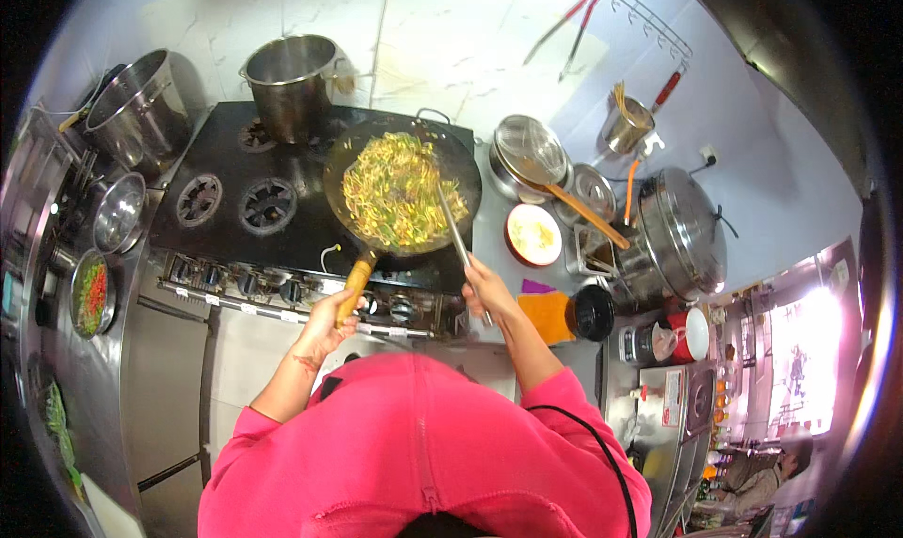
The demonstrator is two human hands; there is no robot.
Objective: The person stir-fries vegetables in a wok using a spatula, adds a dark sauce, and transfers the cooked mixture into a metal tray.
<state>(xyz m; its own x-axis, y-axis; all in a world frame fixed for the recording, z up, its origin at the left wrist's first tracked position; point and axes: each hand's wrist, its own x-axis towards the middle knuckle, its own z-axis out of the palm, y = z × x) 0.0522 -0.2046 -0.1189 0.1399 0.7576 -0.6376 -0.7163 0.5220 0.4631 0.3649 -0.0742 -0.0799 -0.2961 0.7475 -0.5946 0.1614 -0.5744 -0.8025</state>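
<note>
My left hand [330, 324] is closed around the wooden handle [356, 287] of a large dark wok [465, 175] on the stove's right side. Inside the wok lies a heap of stir-fried noodles or sprouts [395, 185] mixed with green and yellow pieces. My right hand [487, 287] grips the metal shaft of a cooking utensil [453, 231], probably a ladle or spatula. Its far end reaches into the right part of the food, where its head is hidden.
A tall steel pot [293, 90] stands on the stove [204, 252] behind open burners. Right of the wok are strainers [530, 150] and a red-rimmed bowl [534, 235]. A lidded steamer pot [681, 235] stands farther right. A bowl of chopped vegetables [92, 294] rests left. A person [758, 474] is at far right.
</note>
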